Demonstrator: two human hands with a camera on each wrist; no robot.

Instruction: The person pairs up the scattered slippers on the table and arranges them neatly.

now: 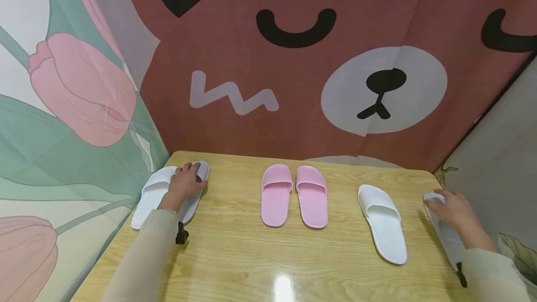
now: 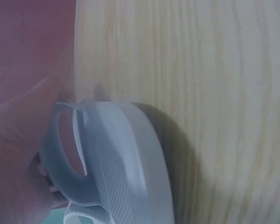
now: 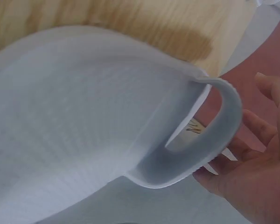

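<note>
My left hand (image 1: 186,183) lies over the strap of a white slipper (image 1: 192,208) at the table's left end, thumb at its right edge and fingers across the front. In the left wrist view the hand wraps around the strap (image 2: 70,182). Close on its left lies a matching white slipper (image 1: 152,197). At the right end, my right hand (image 1: 455,211) reaches over another white slipper (image 1: 450,241). The right wrist view has its fingers (image 3: 240,151) loosely bent at the outer side of the strap (image 3: 226,121), thumb apart from it. Left of that hand lies a white slipper (image 1: 386,227), toe pointing away.
Two pink slippers (image 1: 276,199) lie side by side at the middle of the wooden table (image 1: 235,255). Behind stands a reddish cloth (image 1: 235,59) with a bear face. Floral cloth (image 1: 84,106) hangs along the left, pale cloth (image 1: 503,153) on the right.
</note>
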